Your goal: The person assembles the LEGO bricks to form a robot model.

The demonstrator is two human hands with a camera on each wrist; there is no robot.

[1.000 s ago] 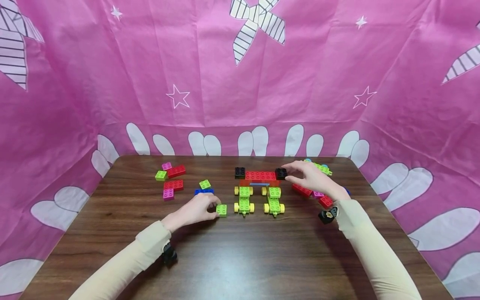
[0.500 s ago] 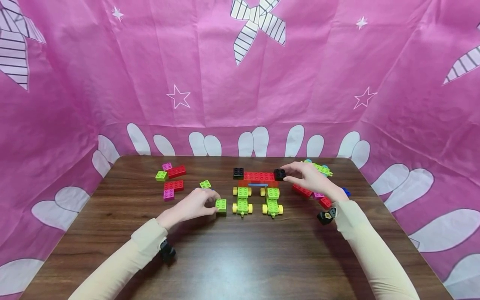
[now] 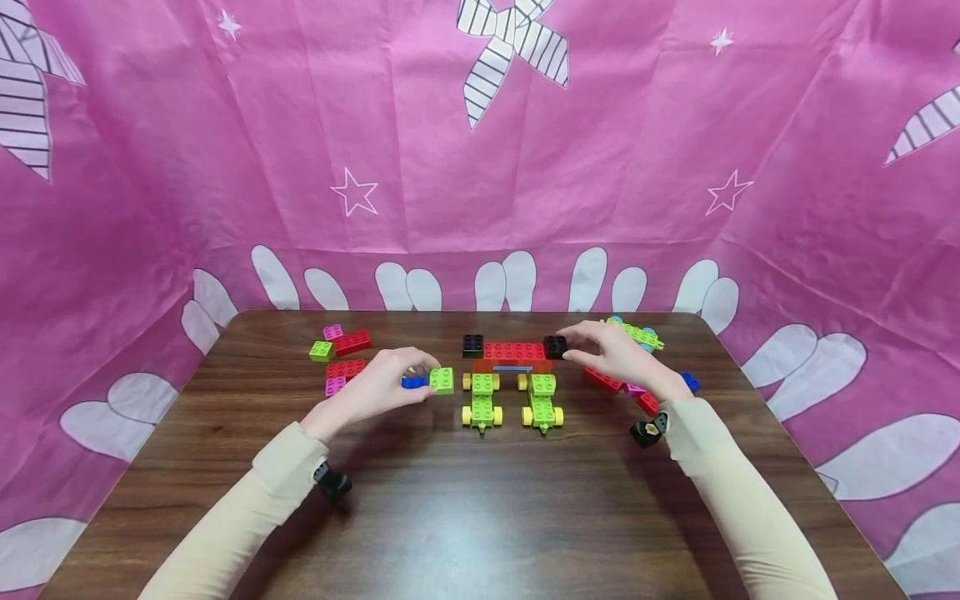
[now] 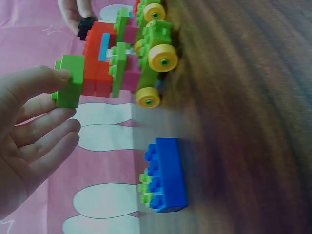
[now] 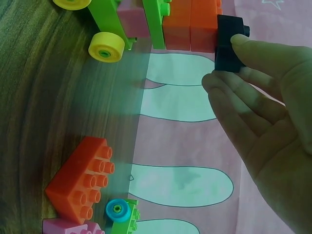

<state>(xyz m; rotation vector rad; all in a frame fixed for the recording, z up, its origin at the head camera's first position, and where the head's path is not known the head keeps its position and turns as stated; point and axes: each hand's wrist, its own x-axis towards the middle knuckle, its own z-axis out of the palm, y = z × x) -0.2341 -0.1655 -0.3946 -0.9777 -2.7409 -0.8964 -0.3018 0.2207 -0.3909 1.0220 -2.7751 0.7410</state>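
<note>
My left hand (image 3: 378,379) pinches a lime-green toy brick (image 3: 442,381) between thumb and fingers. In the left wrist view that brick (image 4: 71,80) is raised level with the upper part of a brick vehicle. The vehicle has a row of red bricks (image 3: 514,351) over two lime-green wheeled bases (image 3: 482,408) with yellow wheels; pink bricks (image 4: 130,73) show between. A black brick (image 3: 473,346) sits at the row's left end. My right hand (image 3: 618,358) pinches another black brick (image 5: 228,46) at the right end, thumb on its studded side.
Left on the brown table (image 3: 480,517) lie loose red bricks (image 3: 352,342), pink ones (image 3: 334,386) and a small green one (image 3: 321,351). A blue brick (image 4: 170,175) lies near my left hand. Behind my right hand are another red brick (image 5: 80,180) and a green piece with blue wheels (image 3: 636,333).
My left hand has lifted the lime-green brick up from beside the left wheeled base, away from me. The right hand stays at the black brick, with a slight leftward shift.
</note>
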